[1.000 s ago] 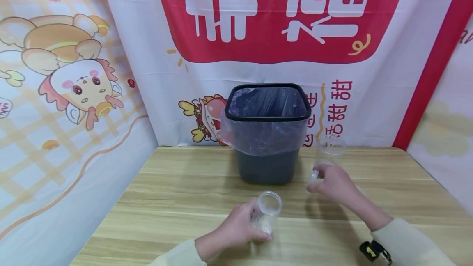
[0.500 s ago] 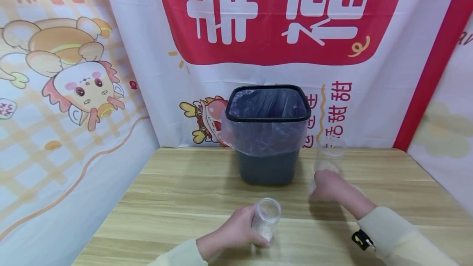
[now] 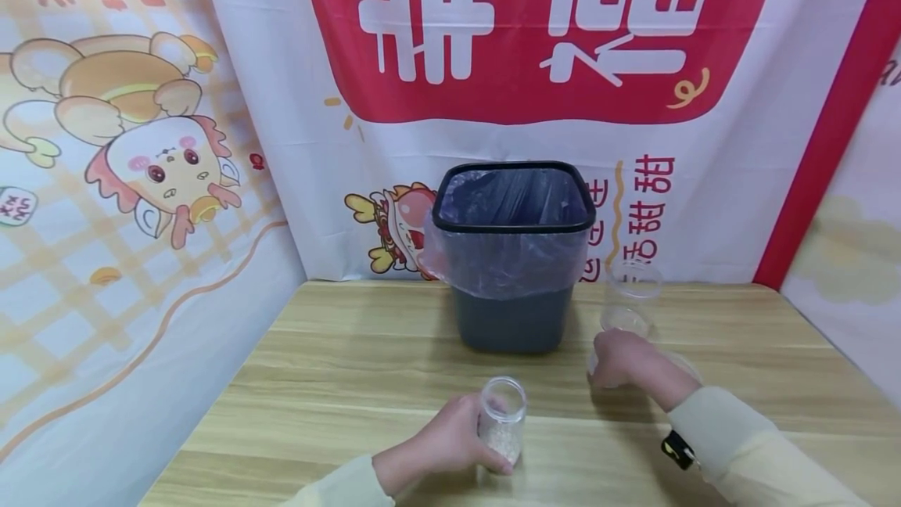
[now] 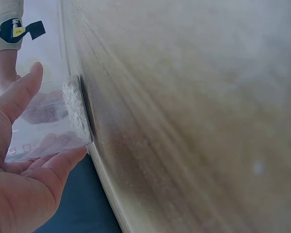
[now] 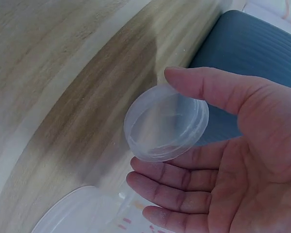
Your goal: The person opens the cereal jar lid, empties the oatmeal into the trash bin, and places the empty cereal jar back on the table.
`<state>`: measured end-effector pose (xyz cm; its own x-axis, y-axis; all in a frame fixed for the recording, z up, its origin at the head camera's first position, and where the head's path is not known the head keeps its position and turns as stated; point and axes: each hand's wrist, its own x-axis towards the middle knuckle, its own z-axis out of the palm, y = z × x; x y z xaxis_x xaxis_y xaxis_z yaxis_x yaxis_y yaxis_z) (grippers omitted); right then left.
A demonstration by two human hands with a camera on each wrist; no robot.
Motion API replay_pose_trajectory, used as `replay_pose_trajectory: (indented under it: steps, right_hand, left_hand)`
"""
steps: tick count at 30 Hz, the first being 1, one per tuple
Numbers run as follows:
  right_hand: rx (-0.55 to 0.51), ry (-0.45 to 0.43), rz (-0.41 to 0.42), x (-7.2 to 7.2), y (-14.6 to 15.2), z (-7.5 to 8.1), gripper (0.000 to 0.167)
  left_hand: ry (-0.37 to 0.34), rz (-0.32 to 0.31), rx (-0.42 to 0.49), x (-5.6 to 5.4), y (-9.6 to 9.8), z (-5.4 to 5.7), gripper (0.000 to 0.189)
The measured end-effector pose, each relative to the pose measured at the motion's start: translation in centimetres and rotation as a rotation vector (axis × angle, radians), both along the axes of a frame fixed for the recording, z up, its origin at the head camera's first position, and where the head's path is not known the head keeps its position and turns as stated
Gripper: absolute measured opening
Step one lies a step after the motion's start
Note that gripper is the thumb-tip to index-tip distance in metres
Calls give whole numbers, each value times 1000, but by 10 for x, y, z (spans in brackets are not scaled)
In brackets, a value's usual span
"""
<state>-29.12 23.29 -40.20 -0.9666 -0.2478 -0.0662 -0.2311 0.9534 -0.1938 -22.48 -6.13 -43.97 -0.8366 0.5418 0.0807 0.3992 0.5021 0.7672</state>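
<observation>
My left hand [image 3: 446,436] grips a small clear plastic jar [image 3: 504,421] from its left side. The jar stands upright and uncapped, with a layer of white grains [image 4: 75,109] at its bottom. In the right wrist view, my right hand [image 5: 223,160] pinches a round translucent plastic lid [image 5: 160,124] between thumb and fingers. Seen from the head, this hand hides most of the lid, low over the table right of the bin. Just behind the right hand stands a larger clear plastic jar [image 3: 631,300], with its mouth upward.
A dark grey bin [image 3: 514,319] with a clear liner bag stands at the table's back middle. Another clear round rim [image 3: 684,366] shows on the wooden table [image 3: 352,382] behind the right wrist. Printed cloth [image 3: 352,147] hangs along the back and sides.
My right hand has come slightly nearer and lower, its lid now mostly hidden behind the fingers. The jar in my left hand has gone from tilted to upright and moved slightly down the frame.
</observation>
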Motion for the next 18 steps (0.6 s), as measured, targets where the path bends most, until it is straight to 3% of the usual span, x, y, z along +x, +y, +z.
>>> replay_pose_trajectory:
  steps: [5,18]
  right_hand:
    - [25,41,40,-1,-2,-5,28]
    - [62,44,34,-2,-6,-7,36]
  left_hand:
    - [-9,4,9,1,-1,0,63]
    - [-5,4,-6,1,-3,1,63]
